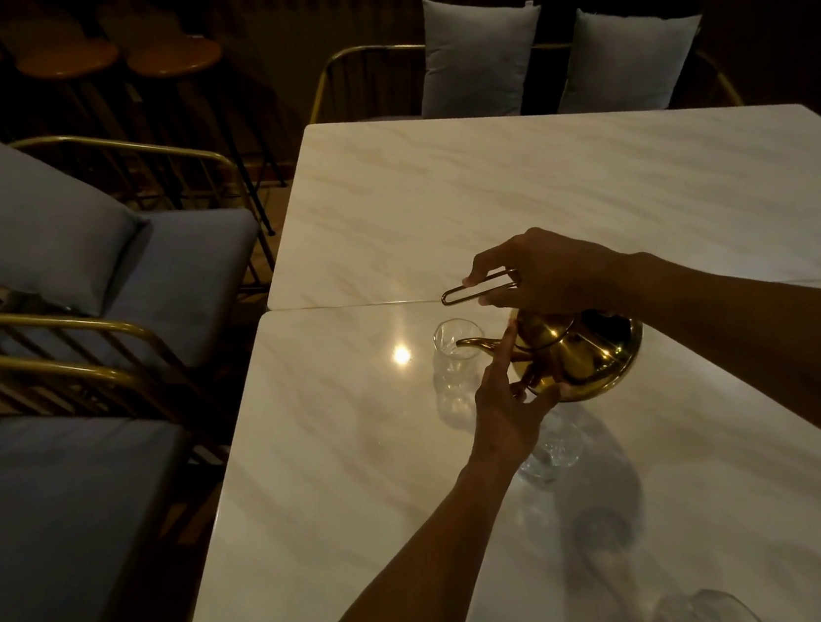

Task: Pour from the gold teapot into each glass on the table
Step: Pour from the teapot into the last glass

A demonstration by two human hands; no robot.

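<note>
The gold teapot point(580, 359) hangs tilted over the marble table point(486, 187), its spout tip inside the rim of a clear glass point(456, 362). My right hand point(543, 271) grips the teapot's wire handle from above. My left hand point(505, 402) has straight fingers, with the forefinger pressing on the lid by the spout. A second glass point(557, 450) stands just under my left wrist, partly hidden. A third glass point(603, 527) is nearer to me, and another glass point(704, 613) shows at the bottom edge.
Gold-framed benches with grey cushions point(26, 234) run along the table's left side. Two grey pillows point(475, 57) lean on a chair at the far end. Round wooden stools point(173, 58) stand at the back left. A seam point(345, 304) joins two tabletops.
</note>
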